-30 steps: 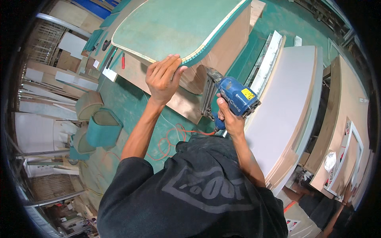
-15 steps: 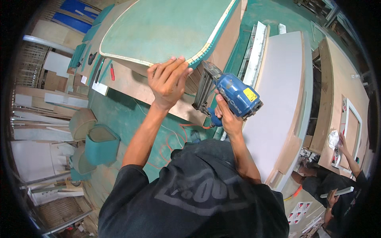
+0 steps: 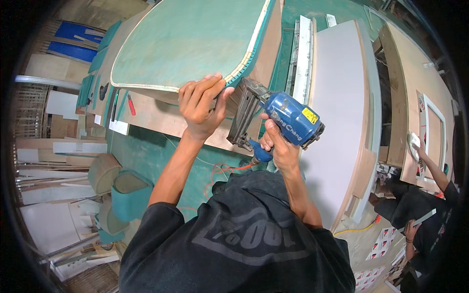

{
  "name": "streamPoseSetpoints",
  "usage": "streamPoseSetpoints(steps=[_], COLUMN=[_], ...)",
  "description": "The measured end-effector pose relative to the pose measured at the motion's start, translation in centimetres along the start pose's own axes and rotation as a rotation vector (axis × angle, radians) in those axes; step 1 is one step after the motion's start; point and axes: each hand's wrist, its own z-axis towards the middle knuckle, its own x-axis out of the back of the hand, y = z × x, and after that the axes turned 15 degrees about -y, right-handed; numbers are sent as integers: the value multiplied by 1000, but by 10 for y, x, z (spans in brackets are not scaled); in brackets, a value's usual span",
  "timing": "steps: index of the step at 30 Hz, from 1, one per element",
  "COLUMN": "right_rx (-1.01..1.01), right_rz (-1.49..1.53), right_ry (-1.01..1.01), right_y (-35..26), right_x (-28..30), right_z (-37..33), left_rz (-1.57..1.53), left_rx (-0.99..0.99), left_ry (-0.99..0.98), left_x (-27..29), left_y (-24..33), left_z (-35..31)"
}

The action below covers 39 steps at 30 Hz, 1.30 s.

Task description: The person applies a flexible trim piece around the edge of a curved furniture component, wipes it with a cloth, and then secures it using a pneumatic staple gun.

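Observation:
A large green-faced panel (image 3: 181,44) with a rounded corner and a pale rim lies on the workbench. Round that corner runs a green edge strip (image 3: 238,75) with slits cut across it. My left hand (image 3: 199,105) grips the corner, fingers over the top and thumb against the side. In my right hand (image 3: 281,146) is a blue nail gun (image 3: 291,117) with a dark magazine, held by its handle. Its nose is close to the strip just right of my left hand; whether it touches I cannot tell. An orange air hose (image 3: 220,168) trails below the gun.
A red-handled tool (image 3: 131,105) lies on the wooden workbench (image 3: 161,115). Curved green pieces (image 3: 128,193) stand on the floor at left. To the right is a long white panel (image 3: 337,107). Farther right, a co-worker (image 3: 415,215) wipes near a white frame (image 3: 442,132).
The panel, bench and other surroundings sit farther left in view. My left hand still grips the corner, and the nail gun stays beside it, its nose slightly lower and farther left.

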Motion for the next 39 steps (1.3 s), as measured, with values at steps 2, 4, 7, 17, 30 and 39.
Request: streamPoseSetpoints(steps=[2, 4, 7, 17, 30, 39], right_rx=[4, 14, 31, 53, 46, 116], right_rz=[6, 19, 30, -121, -58, -54], right_ry=[-15, -31, -1, 54, 41, 59], right_y=[3, 5, 6, 3, 17, 18], right_x=[1, 3, -2, -12, -14, -30], right_z=[0, 0, -1, -4, -22, -13], left_rz=[0, 0, -12, -30, -3, -53], left_rx=[-2, -2, 4, -7, 30, 1], left_ry=[-10, -17, -32, -33, -15, -18], left_x=[1, 1, 3, 3, 13, 12], left_y=[0, -1, 1, 0, -6, -13], left_z=[-1, -1, -2, 0, -18, -17])
